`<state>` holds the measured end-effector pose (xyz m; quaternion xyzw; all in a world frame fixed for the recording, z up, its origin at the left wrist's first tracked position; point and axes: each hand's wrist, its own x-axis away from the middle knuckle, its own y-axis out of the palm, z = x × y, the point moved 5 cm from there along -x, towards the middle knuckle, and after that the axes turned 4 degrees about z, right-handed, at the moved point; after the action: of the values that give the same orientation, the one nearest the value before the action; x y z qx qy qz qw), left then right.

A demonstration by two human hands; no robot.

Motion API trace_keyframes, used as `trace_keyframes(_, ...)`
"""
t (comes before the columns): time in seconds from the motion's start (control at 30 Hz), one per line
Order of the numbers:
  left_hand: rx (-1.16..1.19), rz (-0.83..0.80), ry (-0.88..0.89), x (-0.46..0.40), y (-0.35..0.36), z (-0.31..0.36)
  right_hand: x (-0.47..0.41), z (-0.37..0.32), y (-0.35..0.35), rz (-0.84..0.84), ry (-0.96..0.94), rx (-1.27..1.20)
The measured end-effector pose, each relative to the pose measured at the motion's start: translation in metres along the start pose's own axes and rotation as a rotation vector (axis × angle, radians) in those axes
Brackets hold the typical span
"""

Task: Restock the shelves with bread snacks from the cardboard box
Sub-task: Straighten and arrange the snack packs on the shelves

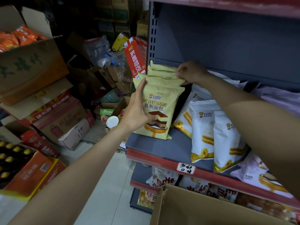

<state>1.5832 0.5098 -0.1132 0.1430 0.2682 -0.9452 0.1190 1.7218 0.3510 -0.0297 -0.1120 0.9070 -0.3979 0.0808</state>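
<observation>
Lining up the yellow mousse bread packs on the shelf

Left hand [138, 109] is holding the front yellow mousse bread pack [159, 111] by its left edge, thumb across the front, fingers running up the side, while the right hand [191, 73] is pinching the top edges of the packs further back in the row. They're standing upright at the left end of the grey shelf [162, 148], white bread packs [209, 132] leaning just to their right, cardboard box [194, 208] sitting near, bottom right
</observation>
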Motion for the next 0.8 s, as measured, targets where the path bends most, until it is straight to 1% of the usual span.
trace_keyframes(0.1, 0.004, 0.008, 0.007, -0.002, 0.002, 0.0, 0.009, 0.001, -0.013, 0.082, -0.026, 0.076)
trace_keyframes(0.13, 0.001, 0.011, 0.011, -0.002, 0.002, 0.0, 0.014, 0.001, -0.015, 0.12, -0.038, 0.048)
trace_keyframes(0.2, -0.006, 0.009, 0.02, -0.004, 0.004, 0.002, 0.023, 0.008, -0.013, 0.144, 0.02, -0.154)
trace_keyframes(0.27, -0.003, 0.007, 0.028, -0.004, 0.004, 0.003, 0.035, 0.014, 0.004, 0.065, 0.1, -0.375)
trace_keyframes(0.33, 0.011, 0.009, 0.035, -0.003, 0.004, 0.003, 0.037, 0.019, 0.024, -0.021, 0.141, -0.46)
trace_keyframes(0.43, 0.017, 0.01, 0.038, -0.003, 0.003, 0.003, 0.027, 0.022, 0.043, -0.076, 0.197, -0.549)
trace_keyframes(0.63, 0.021, -0.002, 0.043, -0.006, 0.003, 0.001, 0.005, 0.041, 0.05, -0.048, 0.16, -0.513)
trace_keyframes(0.8, 0.026, -0.005, 0.017, -0.006, 0.002, -0.001, 0.015, 0.032, 0.046, -0.065, 0.162, -0.488)
